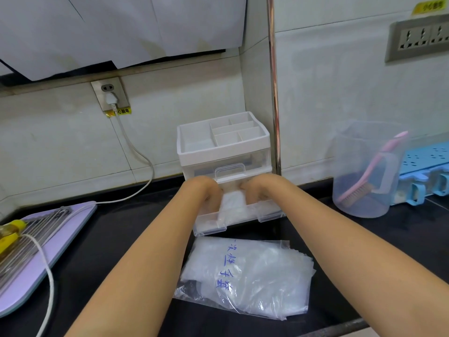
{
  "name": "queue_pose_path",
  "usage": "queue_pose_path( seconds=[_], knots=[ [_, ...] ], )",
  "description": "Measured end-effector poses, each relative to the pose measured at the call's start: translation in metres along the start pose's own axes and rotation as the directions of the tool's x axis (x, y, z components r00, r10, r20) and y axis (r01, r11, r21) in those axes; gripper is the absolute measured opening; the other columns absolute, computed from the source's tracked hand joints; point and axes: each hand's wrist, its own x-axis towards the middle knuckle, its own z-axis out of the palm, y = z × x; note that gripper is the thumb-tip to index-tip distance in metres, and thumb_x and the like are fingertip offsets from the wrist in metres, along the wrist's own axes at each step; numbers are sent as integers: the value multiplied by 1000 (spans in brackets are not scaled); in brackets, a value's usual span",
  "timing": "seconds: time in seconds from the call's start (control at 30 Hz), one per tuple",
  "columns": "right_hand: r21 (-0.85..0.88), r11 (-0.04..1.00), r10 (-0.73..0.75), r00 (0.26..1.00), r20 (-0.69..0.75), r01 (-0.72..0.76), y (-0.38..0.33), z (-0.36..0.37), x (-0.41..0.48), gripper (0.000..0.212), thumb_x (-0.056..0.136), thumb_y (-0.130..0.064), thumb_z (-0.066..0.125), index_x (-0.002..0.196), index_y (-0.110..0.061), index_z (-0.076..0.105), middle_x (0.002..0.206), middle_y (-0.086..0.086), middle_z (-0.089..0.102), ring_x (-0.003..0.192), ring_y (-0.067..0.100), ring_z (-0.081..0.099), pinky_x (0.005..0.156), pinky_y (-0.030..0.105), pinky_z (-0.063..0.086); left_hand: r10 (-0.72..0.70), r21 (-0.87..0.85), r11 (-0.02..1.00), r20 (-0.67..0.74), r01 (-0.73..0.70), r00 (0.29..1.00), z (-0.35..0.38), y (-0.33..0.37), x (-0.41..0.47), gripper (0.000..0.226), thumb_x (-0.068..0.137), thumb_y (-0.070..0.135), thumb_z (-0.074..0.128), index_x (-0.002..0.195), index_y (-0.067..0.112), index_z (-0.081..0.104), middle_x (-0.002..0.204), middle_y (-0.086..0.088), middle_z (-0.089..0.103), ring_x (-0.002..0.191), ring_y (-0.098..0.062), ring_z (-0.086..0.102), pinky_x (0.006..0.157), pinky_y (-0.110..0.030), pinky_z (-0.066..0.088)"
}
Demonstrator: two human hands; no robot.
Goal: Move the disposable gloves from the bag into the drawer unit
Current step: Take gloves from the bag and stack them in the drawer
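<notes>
At the bench's back edge, left hand and right hand clasp the gloves to seat them in the drawer unit

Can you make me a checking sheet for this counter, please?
Surface: black countertop.
Job's things: clear plastic drawer unit, bottom drawer pulled out; wad of clear disposable gloves inside; clear plastic bag with blue writing in front.
Clutter: purple board, metal rack, yellow bottle left; clear jug holding pink brush, blue rack right.
Hands: left hand and right hand in drawer, fingers curled on wad.
Cables: white cable from wall socket onto board.
Surroundings: white tiled wall, grey socket panel.
</notes>
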Motion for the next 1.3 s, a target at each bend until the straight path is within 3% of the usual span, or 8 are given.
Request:
queue_pose_path(
  seconds=[0.07,0.17,0.43,0.53,0.67,0.8,1.0,1.3],
  knots=[
    [-18,999,26,1000,15,-26,-4,-4,-1,52,94,-9,45,144,-4,35,107,10,57,74,21,51,65,28,44,-2,-25,1000,2,2,1000,-1,0,0,61,87,25,62,143,17,40,140,-9,47,116,-29,52,85,-33,46],
    [-45,998,35,999,-14,-35,-6,-8,-4,52,96,-11,43,146,-5,32,97,9,53,65,17,44,64,27,41,5,-38,999,26,-4,1000,-1,1,0,67,89,28,62,148,16,31,146,-9,39,127,-31,45,98,-38,42],
    [190,981,-15,986,-165,47,12,-4,-20,49,95,-15,49,143,-8,40,148,8,39,131,27,42,96,33,39,33,-58,998,-26,-35,999,1,2,-8,61,92,21,57,147,17,31,146,-10,40,120,-28,46,92,-36,42],
    [389,905,-75,966,-249,170,29,-6,-44,45,95,-23,54,139,-16,49,145,0,45,129,21,46,107,34,36,45,-70,996,-100,-53,994,4,1,-13,54,90,21,58,141,16,41,139,-9,47,111,-26,51,87,-34,44],
    [575,749,-106,916,-386,329,48,5,-74,27,92,-22,59,117,-14,67,108,-1,69,99,13,66,92,27,51,20,-223,973,-201,-65,979,10,-3,-20,57,87,9,56,142,19,43,145,-4,43,122,-25,49,101,-34,44],
    [644,632,-62,856,-514,432,64,29,-102,17,91,-26,63,95,-13,72,85,-2,73,78,9,68,76,21,54,-51,-481,865,-363,-140,930,19,-2,-46,52,88,17,66,137,12,49,139,-4,49,124,-23,50,99,-29,40],
    [719,562,31,857,-514,410,80,84,-117,9,88,-24,66,90,-17,72,81,-3,73,77,9,67,70,18,50,-344,-655,640,-712,-403,612,55,24,-87,23,89,22,61,73,5,64,75,-5,66,73,-18,59,69,-29,45],
    [783,492,77,877,-475,381,75,172,-104,32,89,-3,57,105,-30,65,109,-13,66,107,2,60,85,14,45,-135,-657,489,-707,-574,695,127,108,-101,9,89,30,62,90,22,67,97,11,65,93,-1,56,89,-17,43]
  ],
)
